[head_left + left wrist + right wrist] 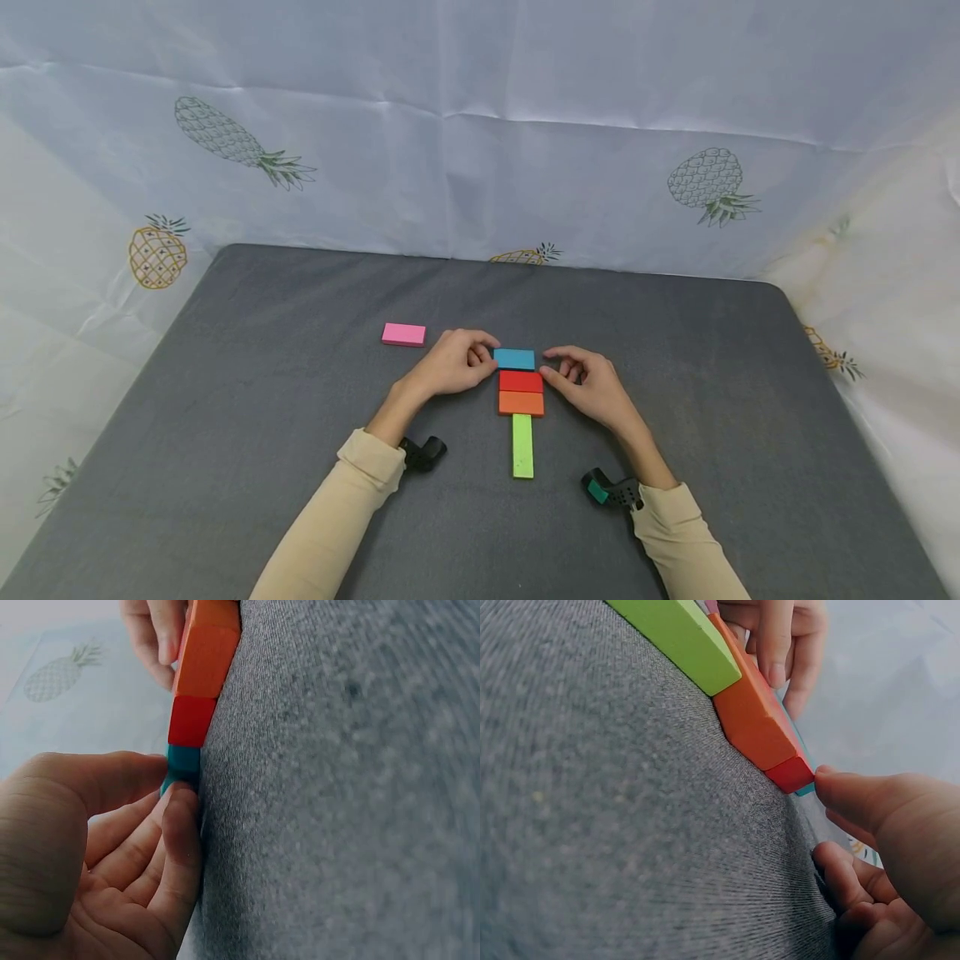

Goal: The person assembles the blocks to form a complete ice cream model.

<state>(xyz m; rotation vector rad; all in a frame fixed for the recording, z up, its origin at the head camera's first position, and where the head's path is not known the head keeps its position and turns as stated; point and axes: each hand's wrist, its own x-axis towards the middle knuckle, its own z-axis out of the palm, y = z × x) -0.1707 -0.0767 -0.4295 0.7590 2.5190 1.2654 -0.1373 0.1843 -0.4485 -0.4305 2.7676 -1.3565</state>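
Note:
A blue block (514,359) lies at the far end of a row on the grey table. Nearer follow a red block (521,382), an orange block (521,403) and a lime-green block (522,446) set lengthwise, like a stem. My left hand (459,363) pinches the left end of the blue block with thumb and fingertips. On the other side is my right hand (588,385), its thumb tip right at the end of the red block in the right wrist view and its index finger held apart, relaxed.
A pink block (403,334) lies by itself beyond my left hand. The dark cloth-covered table (675,350) reaches back to a white curtain (480,183) printed with pineapples. Black wrist devices (425,454) sit at both cuffs.

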